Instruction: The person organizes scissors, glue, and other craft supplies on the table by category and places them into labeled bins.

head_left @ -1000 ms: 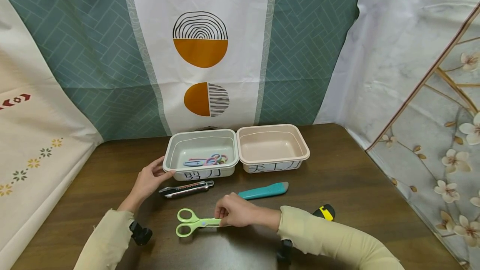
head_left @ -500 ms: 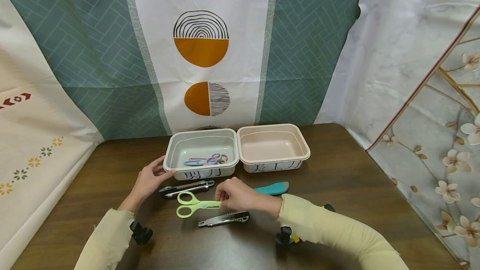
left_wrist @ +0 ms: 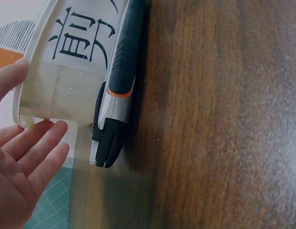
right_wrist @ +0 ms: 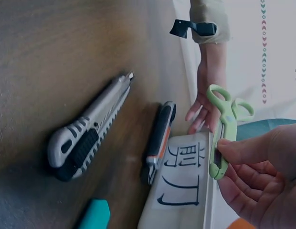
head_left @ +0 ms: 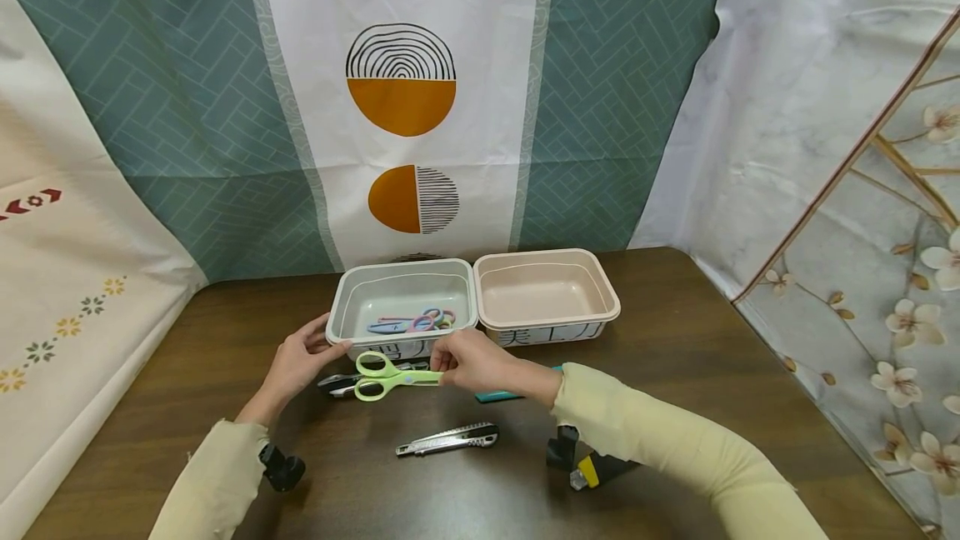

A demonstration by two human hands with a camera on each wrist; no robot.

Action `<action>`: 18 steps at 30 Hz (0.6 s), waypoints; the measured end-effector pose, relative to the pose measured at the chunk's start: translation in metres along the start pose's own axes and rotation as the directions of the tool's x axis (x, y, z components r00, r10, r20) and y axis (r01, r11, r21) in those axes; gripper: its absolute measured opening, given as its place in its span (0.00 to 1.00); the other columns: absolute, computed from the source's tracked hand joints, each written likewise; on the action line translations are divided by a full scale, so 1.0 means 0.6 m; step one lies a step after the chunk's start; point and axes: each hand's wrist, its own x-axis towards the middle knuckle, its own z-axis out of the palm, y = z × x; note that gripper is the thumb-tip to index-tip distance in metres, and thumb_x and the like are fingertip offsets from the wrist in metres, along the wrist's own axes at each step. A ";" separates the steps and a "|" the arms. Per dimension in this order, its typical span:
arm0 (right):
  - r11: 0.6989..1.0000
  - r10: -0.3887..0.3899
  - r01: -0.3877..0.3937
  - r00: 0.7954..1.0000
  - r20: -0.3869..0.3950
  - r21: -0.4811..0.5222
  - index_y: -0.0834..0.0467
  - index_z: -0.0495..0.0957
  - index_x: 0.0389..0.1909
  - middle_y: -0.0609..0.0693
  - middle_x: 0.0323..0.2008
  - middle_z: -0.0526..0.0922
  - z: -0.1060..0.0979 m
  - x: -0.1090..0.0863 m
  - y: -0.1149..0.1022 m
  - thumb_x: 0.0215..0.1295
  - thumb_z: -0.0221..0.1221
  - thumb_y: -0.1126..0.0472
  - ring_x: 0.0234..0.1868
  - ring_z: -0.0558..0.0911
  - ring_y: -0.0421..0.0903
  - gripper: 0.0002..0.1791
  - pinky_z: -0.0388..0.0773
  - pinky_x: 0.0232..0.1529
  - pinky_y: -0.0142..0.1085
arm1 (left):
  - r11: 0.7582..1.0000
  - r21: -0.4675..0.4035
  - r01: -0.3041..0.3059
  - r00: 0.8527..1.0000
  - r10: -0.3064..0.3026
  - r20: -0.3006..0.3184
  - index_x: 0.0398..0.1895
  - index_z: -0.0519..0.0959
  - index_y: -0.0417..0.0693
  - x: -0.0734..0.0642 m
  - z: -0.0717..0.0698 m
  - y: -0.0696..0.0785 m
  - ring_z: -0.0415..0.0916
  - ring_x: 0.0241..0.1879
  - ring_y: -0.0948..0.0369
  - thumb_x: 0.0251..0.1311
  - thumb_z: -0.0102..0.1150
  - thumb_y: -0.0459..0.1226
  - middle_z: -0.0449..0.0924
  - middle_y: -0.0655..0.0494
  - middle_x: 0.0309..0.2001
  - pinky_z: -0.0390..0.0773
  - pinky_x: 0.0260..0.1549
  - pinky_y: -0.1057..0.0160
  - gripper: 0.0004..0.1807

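Presently, left hand (head_left: 294, 363), fingers loosely extended, touches grey bin (head_left: 397, 286), blue-pink scissors (head_left: 411, 323) already inside; black knife (left_wrist: 121, 71) lies outside; green scissors (head_left: 407, 379), blade end pinched by right hand (head_left: 480, 365), hover just short of that bin's front rim, open room above; silver knife (head_left: 447, 439) and teal knife (head_left: 497, 397) lie out, pink bin (head_left: 536, 277) holding none.
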 end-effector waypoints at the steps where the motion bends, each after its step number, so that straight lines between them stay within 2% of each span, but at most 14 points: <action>1: 1.000 0.005 -0.005 1.000 -0.001 -0.003 0.58 0.79 0.27 0.46 0.24 0.80 -0.002 0.002 0.000 0.48 0.64 0.71 0.26 0.75 0.35 0.06 0.71 0.30 0.23 | 1.000 -0.005 0.004 1.000 -0.004 0.000 0.65 0.59 0.38 0.000 0.000 0.000 0.75 0.48 0.47 0.54 0.62 0.46 0.73 0.37 0.52 0.77 0.39 0.58 0.39; 6: 1.000 0.017 -0.017 1.000 -0.023 -0.024 0.59 0.78 0.26 0.46 0.23 0.79 -0.008 0.010 0.002 0.48 0.65 0.70 0.26 0.76 0.36 0.06 0.72 0.29 0.24 | 1.000 -0.006 0.001 1.000 -0.001 0.000 0.65 0.60 0.38 0.000 0.000 0.000 0.74 0.48 0.46 0.54 0.62 0.46 0.73 0.36 0.52 0.77 0.40 0.55 0.39; 14: 1.000 -0.001 -0.001 0.998 -0.064 -0.030 0.60 0.79 0.27 0.49 0.24 0.80 -0.022 0.026 0.008 0.48 0.64 0.72 0.28 0.78 0.40 0.06 0.72 0.30 0.25 | 1.000 0.002 -0.001 1.000 0.001 -0.007 0.64 0.60 0.37 0.001 0.001 0.000 0.75 0.47 0.47 0.53 0.62 0.45 0.74 0.36 0.51 0.77 0.37 0.61 0.38; 18: 0.999 -0.001 -0.002 0.996 -0.086 -0.033 0.60 0.78 0.26 0.49 0.24 0.80 -0.031 0.034 0.013 0.48 0.65 0.72 0.28 0.78 0.41 0.06 0.72 0.30 0.25 | 1.000 0.005 0.001 1.000 -0.001 -0.004 0.64 0.60 0.38 0.001 0.000 0.000 0.75 0.48 0.47 0.54 0.61 0.46 0.74 0.36 0.52 0.77 0.39 0.58 0.38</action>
